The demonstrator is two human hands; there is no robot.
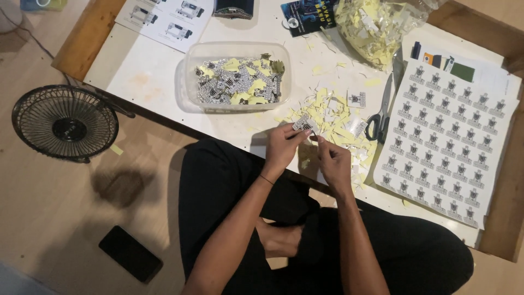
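Both hands (308, 150) pinch a small sticker (303, 124) — print unreadable.

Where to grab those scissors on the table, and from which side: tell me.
Probably by the dark looped handles at the near end of the scissors, coming from the person's side. The closed blades point away, toward the bag of yellow scraps, and the loops lie flat beside the sticker sheet.

We see a small black fan (65, 122) on the wood floor at far left, with a black phone (130, 254) lying flat nearer us. On the low white board (147, 71): a clear tub (236, 77) of cut printed pieces, scissors (381, 111) beside a sheet of uncut stickers (445, 145), and a plastic bag (376, 24) stuffed with yellow scraps. A printed paper (166, 19) sits at top left, with loose yellow offcuts (333, 117) scattered mid-board.
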